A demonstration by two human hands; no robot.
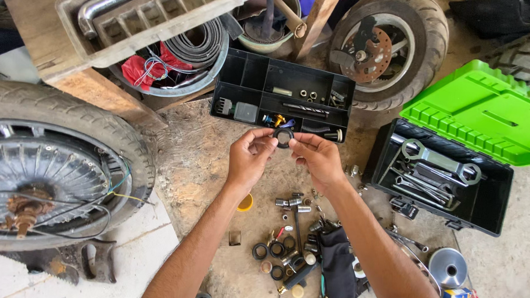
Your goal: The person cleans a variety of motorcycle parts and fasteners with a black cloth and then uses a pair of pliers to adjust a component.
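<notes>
While both hands pinch it, the black rubber ring (283, 137) sits in mid-air just before the black compartment tray (238, 76). Left hand (250, 157) and right hand (319, 159) fingertips are clamped on opposite rim edges. Bare concrete floor (199, 158) lies below. Four similar rings (275, 251) rest near one open toolbox (489, 206).

One camera, worn on the head, looks almost straight down at the concrete floor (205, 158) from above the person's arms. The black parts tray (282, 96) lies at the centre top; a green-lidded toolbox (448, 175) sits right of it, a big wheel (49, 169) left. Close range, single view.
</notes>
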